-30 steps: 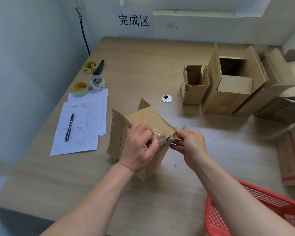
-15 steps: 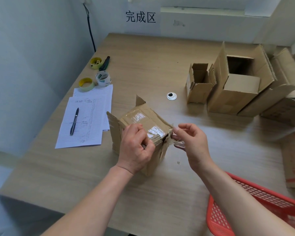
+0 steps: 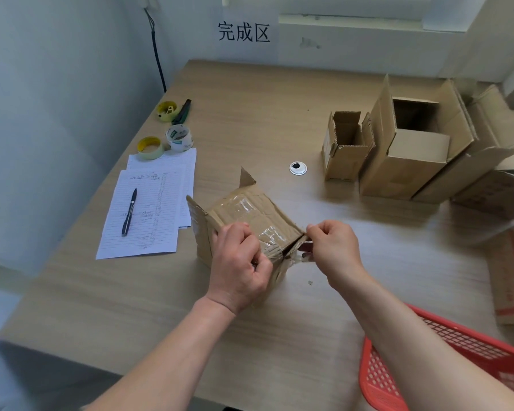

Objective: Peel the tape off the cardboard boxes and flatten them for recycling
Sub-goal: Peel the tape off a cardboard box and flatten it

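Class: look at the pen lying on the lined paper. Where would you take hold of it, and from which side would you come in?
Pinch the pen across the middle of its barrel, coming straight down from above. It lies flat on the paper, apart from the tape rolls, its long sides free, so fingers can probably close on either side; its ends are narrow and give less hold.

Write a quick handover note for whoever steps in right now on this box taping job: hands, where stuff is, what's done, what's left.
Left hand: grips the near corner of the small brown taped cardboard box, steadying it on the wooden table.
Right hand: pinches a strip of clear tape at the box's right corner.
Done: the strip is partly lifted; shiny tape still covers the top face.
Left: finish peeling, flatten this box, then handle the open brown cardboard boxes at the far right. The red plastic basket sits near right.
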A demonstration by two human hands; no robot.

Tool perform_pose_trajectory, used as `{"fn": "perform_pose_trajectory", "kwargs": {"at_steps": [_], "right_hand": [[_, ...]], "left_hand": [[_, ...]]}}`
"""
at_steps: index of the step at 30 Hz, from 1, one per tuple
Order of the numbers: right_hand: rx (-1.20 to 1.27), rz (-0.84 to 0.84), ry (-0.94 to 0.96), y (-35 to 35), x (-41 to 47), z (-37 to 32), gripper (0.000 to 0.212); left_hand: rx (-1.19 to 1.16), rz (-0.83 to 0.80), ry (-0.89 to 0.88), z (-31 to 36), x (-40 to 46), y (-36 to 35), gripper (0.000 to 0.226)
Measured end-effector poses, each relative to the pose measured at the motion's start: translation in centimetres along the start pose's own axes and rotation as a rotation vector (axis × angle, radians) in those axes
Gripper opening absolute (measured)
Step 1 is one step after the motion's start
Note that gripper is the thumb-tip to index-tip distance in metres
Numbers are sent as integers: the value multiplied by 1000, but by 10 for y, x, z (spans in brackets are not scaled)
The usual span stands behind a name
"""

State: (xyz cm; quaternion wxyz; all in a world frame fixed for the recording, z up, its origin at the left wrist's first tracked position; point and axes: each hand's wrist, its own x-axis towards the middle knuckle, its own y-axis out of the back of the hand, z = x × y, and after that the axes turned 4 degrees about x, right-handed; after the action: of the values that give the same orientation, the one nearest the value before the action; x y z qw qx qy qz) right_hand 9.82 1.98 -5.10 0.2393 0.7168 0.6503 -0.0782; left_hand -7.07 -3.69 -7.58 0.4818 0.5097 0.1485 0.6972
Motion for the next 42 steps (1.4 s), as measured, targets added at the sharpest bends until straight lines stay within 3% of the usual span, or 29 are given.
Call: {"fn": "perform_pose_trajectory", "kwargs": {"at_steps": [4, 7, 13, 16, 18, 27, 31, 35, 39, 42], "right_hand": [[573, -6, -292, 3, -12, 0, 25], [772, 5, -360, 7, -17, 5, 24], [372, -51, -212, 3, -7, -4, 43], [283, -74, -214, 0, 0, -6, 27], [286, -80, -227, 0, 1, -7, 17], [679, -94, -44, -13, -39, 1, 25], [475, -137, 208, -15, -57, 28, 17], [251, -99, 352, -20, -71, 58, 24], [324, -117, 197, -18, -63, 73, 24], [440, -54, -12, -9, -43, 72, 22]], "left_hand": [[5, 3, 16, -1, -2, -1, 13], [29, -21, 35, -1, -2, -2, 12], [44, -60, 23, -1, -4, 0, 10], [39, -63, 25, -2, -5, 1, 10], [37, -66, 28, -1, -5, 2, 10], [87, -76, 90, -1, -2, -5, 12], [108, -70, 93, -1, 1, -11, 11], [124, -86, 116, -2, 8, -15, 14], [92, -115, 120, -7, 15, -15, 16], [90, -180, 100, -13, 17, -14, 34]]}}
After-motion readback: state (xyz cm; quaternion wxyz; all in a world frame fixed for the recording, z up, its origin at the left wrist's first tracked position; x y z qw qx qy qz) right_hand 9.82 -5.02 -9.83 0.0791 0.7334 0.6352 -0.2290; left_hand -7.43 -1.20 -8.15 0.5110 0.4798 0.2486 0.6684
